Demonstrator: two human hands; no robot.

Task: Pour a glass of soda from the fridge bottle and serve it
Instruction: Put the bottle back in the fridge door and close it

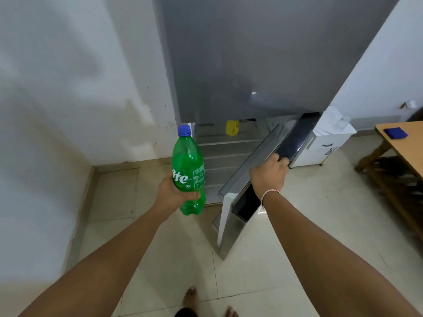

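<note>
A green soda bottle (188, 165) with a blue cap is held upright in my left hand (170, 193), which grips it around the lower label, out in front of the fridge. My right hand (267, 173) grips the top edge of the lower fridge door (258, 156), which stands partly open to the right. The grey upper fridge door (247, 58) is closed. Inside the lower compartment I see pale shelves and a yellow item (232, 127) on the top shelf. No glass is in view.
A white wall (68, 99) runs along the left. A wooden table (402, 143) with a blue cloth (395, 132) stands at the right edge. A small white cabinet (329, 145) sits beside the fridge. My bare feet (190, 296) stand on the tiled floor.
</note>
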